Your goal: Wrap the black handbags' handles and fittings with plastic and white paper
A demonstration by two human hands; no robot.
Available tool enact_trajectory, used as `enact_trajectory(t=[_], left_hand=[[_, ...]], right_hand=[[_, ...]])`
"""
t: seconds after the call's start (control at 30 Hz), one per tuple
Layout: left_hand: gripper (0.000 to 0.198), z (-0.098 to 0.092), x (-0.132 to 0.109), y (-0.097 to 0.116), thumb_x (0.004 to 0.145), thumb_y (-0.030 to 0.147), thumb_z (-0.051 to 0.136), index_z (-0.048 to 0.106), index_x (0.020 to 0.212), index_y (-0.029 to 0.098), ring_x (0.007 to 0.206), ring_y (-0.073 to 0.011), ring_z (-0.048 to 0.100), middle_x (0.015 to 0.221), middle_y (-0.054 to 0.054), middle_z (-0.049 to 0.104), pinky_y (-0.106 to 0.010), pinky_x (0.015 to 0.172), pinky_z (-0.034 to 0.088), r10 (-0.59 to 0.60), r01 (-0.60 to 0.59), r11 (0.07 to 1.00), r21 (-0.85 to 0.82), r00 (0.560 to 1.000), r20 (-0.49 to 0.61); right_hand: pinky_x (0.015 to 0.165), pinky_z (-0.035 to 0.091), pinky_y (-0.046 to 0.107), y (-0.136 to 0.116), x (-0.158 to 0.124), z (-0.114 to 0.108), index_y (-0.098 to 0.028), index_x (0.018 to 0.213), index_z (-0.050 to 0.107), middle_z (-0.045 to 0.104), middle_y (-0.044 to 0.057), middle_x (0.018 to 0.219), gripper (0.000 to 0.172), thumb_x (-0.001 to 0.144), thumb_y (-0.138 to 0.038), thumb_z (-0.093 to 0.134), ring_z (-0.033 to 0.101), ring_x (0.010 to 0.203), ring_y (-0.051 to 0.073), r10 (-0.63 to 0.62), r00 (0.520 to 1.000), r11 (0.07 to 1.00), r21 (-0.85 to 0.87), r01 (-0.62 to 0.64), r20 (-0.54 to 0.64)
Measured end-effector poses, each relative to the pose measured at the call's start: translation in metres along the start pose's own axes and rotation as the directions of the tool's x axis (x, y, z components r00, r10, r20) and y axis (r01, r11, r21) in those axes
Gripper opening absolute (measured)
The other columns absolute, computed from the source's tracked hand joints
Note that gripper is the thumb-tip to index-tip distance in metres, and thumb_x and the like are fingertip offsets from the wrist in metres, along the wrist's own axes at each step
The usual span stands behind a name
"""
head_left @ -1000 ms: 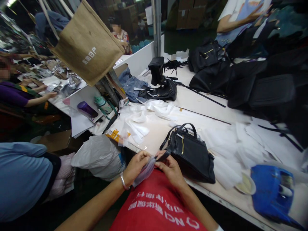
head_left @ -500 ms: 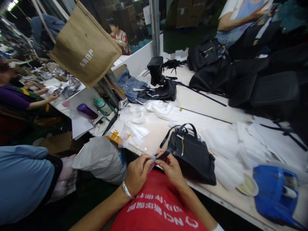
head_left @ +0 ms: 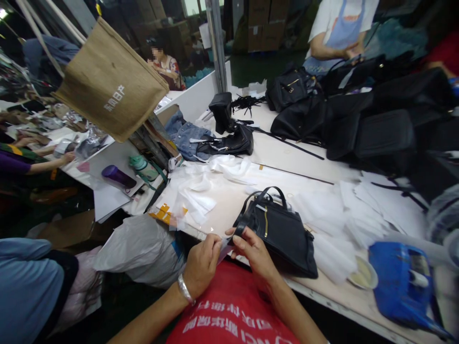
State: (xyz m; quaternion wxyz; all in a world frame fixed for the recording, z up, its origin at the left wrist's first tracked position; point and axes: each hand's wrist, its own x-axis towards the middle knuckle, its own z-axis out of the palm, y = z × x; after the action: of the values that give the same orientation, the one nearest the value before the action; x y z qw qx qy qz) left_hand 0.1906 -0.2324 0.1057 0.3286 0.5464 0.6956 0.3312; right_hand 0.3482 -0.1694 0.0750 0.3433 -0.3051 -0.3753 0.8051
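Observation:
A black handbag [head_left: 287,241] with a gold zipper and looped handles sits on the near edge of the table, its top tilted toward the far left. My right hand [head_left: 254,253] is closed around the end of its black strap [head_left: 241,226], in front of the bag. Just to the left, my left hand [head_left: 203,263] pinches a strip of clear plastic film [head_left: 225,248] that reaches to the strap end. The fingertips of both hands are close together over the red apron [head_left: 229,306]. Exactly where film and strap meet is hidden by my fingers.
White tissue sheets [head_left: 319,215] cover much of the table [head_left: 229,205]. A blue plastic container [head_left: 398,282] and a small dish [head_left: 364,274] lie at right. Several black bags [head_left: 380,134] are piled behind. A white plastic sack [head_left: 139,253] stands left. Co-workers sit and stand around.
My left hand has drawn slightly left, away from the right hand, with the film stretched between them. My right hand has opened a little around the strap. The view has shifted slightly.

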Motion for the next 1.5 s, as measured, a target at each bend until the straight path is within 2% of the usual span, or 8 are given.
enact_trajectory(t=[0.37,0.53,0.7,0.93,1.1,1.23,1.37,1.5], left_hand=[[0.007,-0.003,0.008,0.008,0.089,0.027,0.044,0.050,0.089,0.024,0.068,-0.0176,0.056,0.076,-0.001,0.059,-0.026,0.064,0.035,0.028,-0.025,0.990,0.136,0.999,-0.021],[0.011,-0.002,0.004,-0.001,0.091,0.025,0.039,0.048,0.095,0.022,0.072,-0.0189,0.060,0.083,-0.003,0.062,-0.027,0.064,0.039,0.117,-0.099,0.948,0.304,0.992,-0.043],[0.017,-0.005,-0.006,-0.014,0.092,0.025,0.035,0.050,0.097,0.019,0.072,-0.0208,0.062,0.086,-0.006,0.064,-0.029,0.063,0.043,0.312,-0.272,0.816,0.510,0.950,0.008],[0.017,-0.016,-0.013,0.006,0.093,0.027,0.034,0.049,0.097,0.020,0.073,-0.0189,0.062,0.083,-0.004,0.064,-0.028,0.065,0.045,0.160,-0.109,0.904,0.413,0.983,-0.090],[0.018,-0.008,-0.022,0.016,0.094,0.026,0.033,0.049,0.097,0.019,0.073,-0.0191,0.061,0.085,-0.005,0.063,-0.029,0.064,0.045,0.210,-0.162,0.869,0.467,0.976,-0.051],[0.018,-0.009,-0.030,0.012,0.094,0.025,0.032,0.048,0.097,0.019,0.070,-0.0186,0.062,0.083,-0.005,0.062,-0.028,0.061,0.045,0.241,-0.174,0.819,0.546,0.969,-0.052],[0.018,-0.019,-0.030,0.008,0.094,0.025,0.032,0.049,0.098,0.019,0.065,-0.0174,0.062,0.081,-0.004,0.063,-0.027,0.058,0.045,0.309,-0.205,0.764,0.612,0.949,-0.068],[0.018,-0.027,-0.021,0.004,0.093,0.025,0.033,0.049,0.098,0.019,0.070,-0.0176,0.064,0.085,-0.005,0.064,-0.026,0.059,0.048,0.351,-0.246,0.766,0.594,0.934,-0.066]], right_hand=[[0.052,0.045,0.023,0.018,0.002,0.017,-0.023,0.108,0.062,0.059,-0.001,0.077,0.038,0.072,-0.032,0.070,0.052,0.056,0.010,-0.143,0.960,0.987,-0.108,0.120,-0.239],[0.046,0.040,0.020,0.006,0.003,0.017,-0.023,0.106,0.058,0.063,0.004,0.097,0.035,0.074,-0.036,0.068,0.053,0.056,0.008,-0.017,0.994,0.985,0.171,0.036,-0.109],[0.043,0.032,0.017,-0.024,0.008,-0.003,-0.020,0.102,0.059,0.065,0.008,0.099,0.027,0.081,-0.035,0.064,0.037,0.046,0.002,0.047,0.998,0.883,0.469,-0.022,-0.043],[0.047,0.034,0.018,-0.013,-0.005,0.002,-0.018,0.094,0.066,0.063,0.005,0.084,0.020,0.079,-0.031,0.066,0.042,0.055,0.006,-0.034,0.986,0.926,0.367,0.093,-0.165],[0.047,0.037,0.019,0.008,-0.019,0.026,-0.018,0.094,0.068,0.062,0.005,0.091,0.027,0.071,-0.031,0.073,0.051,0.066,0.011,-0.016,0.998,0.962,0.272,0.034,-0.065],[0.048,0.037,0.017,-0.006,-0.019,0.009,-0.022,0.104,0.063,0.063,0.005,0.097,0.030,0.076,-0.032,0.069,0.047,0.061,0.007,0.039,0.998,0.881,0.473,-0.011,-0.049],[0.046,0.036,0.016,-0.023,-0.012,-0.010,-0.021,0.097,0.063,0.061,0.006,0.108,0.023,0.079,-0.034,0.066,0.040,0.054,0.003,0.018,0.987,0.783,0.616,0.083,-0.157],[0.045,0.035,0.015,-0.012,-0.011,0.004,-0.016,0.090,0.063,0.062,0.006,0.098,0.024,0.076,-0.035,0.069,0.043,0.055,0.004,0.012,0.975,0.870,0.483,0.100,-0.223]])
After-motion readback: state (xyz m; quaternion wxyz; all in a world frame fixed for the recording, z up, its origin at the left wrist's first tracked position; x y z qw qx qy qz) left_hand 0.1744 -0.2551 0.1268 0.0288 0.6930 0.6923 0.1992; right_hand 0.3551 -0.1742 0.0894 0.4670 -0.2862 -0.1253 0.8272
